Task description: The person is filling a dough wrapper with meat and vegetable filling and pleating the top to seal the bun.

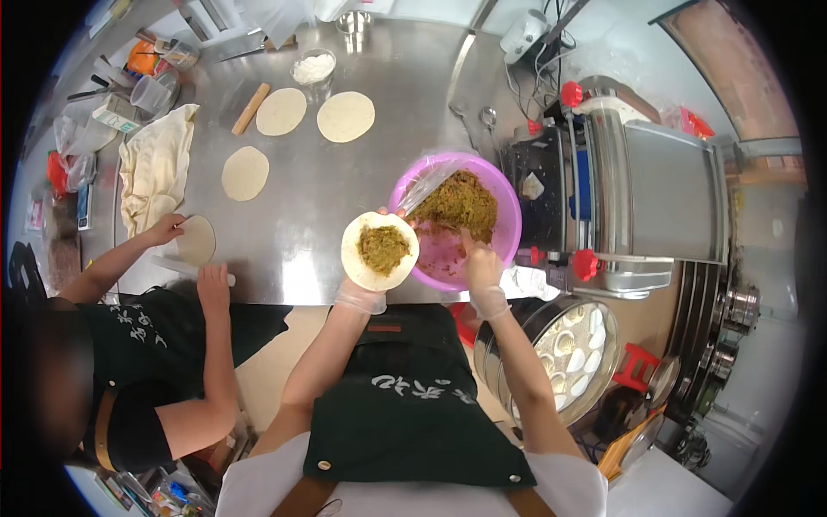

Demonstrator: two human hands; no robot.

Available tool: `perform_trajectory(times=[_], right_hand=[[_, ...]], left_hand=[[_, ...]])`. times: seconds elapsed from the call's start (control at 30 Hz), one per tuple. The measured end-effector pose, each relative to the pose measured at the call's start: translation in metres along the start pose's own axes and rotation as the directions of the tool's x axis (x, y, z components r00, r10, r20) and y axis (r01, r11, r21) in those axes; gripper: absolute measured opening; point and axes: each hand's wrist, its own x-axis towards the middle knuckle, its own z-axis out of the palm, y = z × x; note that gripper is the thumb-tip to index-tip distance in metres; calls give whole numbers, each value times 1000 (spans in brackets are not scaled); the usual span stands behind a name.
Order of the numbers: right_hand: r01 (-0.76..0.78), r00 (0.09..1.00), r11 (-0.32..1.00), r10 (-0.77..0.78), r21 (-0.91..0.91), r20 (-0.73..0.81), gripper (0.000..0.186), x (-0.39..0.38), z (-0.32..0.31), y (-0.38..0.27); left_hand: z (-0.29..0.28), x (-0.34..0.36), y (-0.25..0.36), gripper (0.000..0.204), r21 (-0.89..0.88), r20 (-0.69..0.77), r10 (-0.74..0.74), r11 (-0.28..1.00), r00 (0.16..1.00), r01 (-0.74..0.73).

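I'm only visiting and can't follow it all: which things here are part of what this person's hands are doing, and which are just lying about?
In use:
left hand, holding a dough round topped with filling
right hand, in the pink bowl of filling

Lying about:
three flat dough rounds
rolling pin
cup of flour
steamer tray of buns
metal machine
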Motion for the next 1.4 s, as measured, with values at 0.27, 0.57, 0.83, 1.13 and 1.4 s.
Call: perform_trajectory(times=[0.27,0.57,0.83,1.13,1.4], right_hand=[[-89,992,996,90,-15,84,49,4,0,1],[-359,932,750,316,556,176,42,4,-1,17],[-81,986,988,61,128,157,34,5,15,-11],[-56,967,925,-44,377,252,29,0,16,-37],[-828,556,-30,88,560,827,36,5,-55,-39]], left_hand=[[6,-1,5,47,81,29,-18,997,999,16],[-26,-9,20,42,186,-255,136,978,957,-90],[-24,-20,8,46,120,-195,90,990,977,-67],[-21,-23,2,40,-4,-159,55,998,986,-56],[-14,-11,28,37,153,-202,243,965,949,-214]])
